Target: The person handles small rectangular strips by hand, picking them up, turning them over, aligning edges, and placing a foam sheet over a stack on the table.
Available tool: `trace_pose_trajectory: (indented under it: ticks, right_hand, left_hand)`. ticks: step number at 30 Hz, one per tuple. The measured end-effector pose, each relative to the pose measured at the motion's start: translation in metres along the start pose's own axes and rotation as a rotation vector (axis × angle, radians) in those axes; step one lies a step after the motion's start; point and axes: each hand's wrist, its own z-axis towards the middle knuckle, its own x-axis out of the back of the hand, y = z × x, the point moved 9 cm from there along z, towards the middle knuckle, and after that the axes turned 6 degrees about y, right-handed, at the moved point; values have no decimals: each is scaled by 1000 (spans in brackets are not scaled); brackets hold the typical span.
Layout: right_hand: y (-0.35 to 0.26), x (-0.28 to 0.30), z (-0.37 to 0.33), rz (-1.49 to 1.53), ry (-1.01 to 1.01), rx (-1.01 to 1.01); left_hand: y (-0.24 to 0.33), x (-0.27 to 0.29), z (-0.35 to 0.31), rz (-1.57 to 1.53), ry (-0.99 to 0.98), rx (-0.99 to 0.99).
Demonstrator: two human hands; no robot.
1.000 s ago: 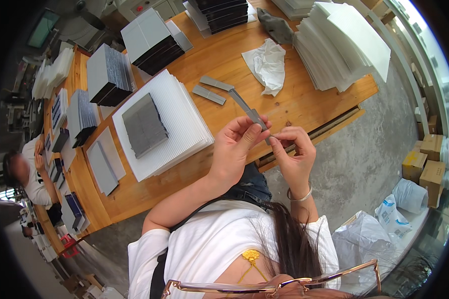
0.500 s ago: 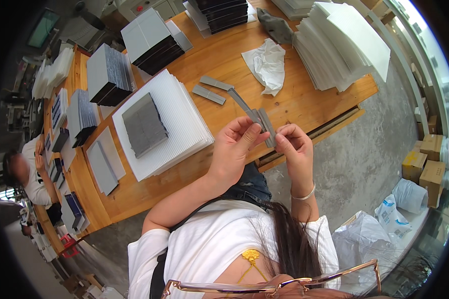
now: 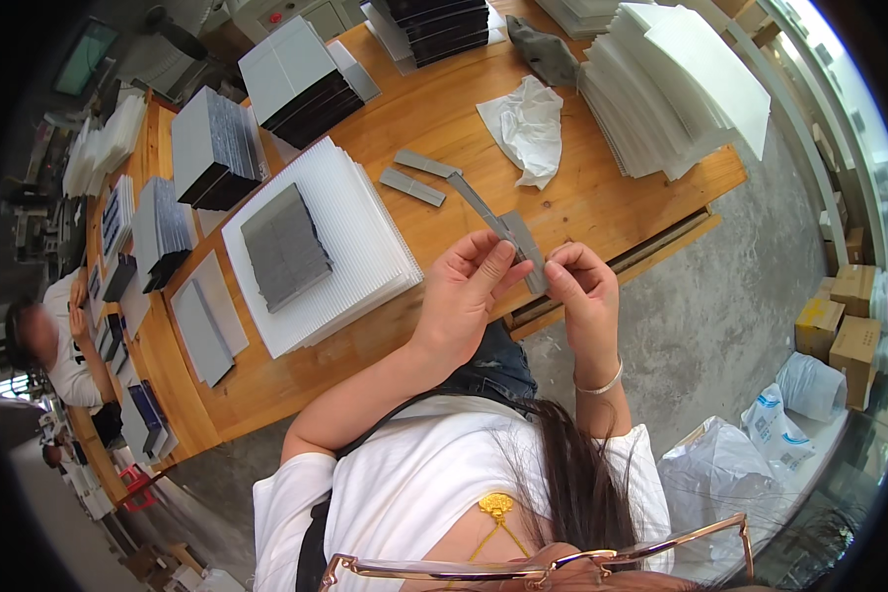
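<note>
My left hand pinches a small flat grey piece between thumb and fingers, near the table's front edge. On its other side, my right hand grips the same piece by its lower right edge with thumb and fingertips. The piece's material is hard to tell; it looks like thin card or sheet. A narrow grey strip lies just beyond my left fingers, its near end hidden behind the held piece. Farther off, two more grey strips, one above and one below, lie on the wood.
A dark grey square sheet stack rests on white corrugated sheets to the left. Crumpled white paper and a tall pile of white sheets stand beyond. Grey-topped stacks line the wooden table. A person sits far left.
The held grey piece has turned between my fingers: it showed as two narrow, separated bands and now shows one broader flat face. Both hands stay nearly in place.
</note>
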Motion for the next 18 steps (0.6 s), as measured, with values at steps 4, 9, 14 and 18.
trace_pose_trajectory:
  ticks: [4, 9, 14, 18]
  right_hand:
    - [3, 7, 1, 111, 25, -35]
    - [-46, 48, -3, -126, -40, 296]
    - [-70, 68, -17, -940, -73, 511]
    - [-60, 73, -19, -731, 122, 418]
  left_hand:
    - [4, -6, -1, -12, 15, 16]
    - [6, -5, -2, 16, 10, 17]
    - [4, -6, -2, 38, -16, 32]
    - [1, -11, -3, 43, -26, 28]
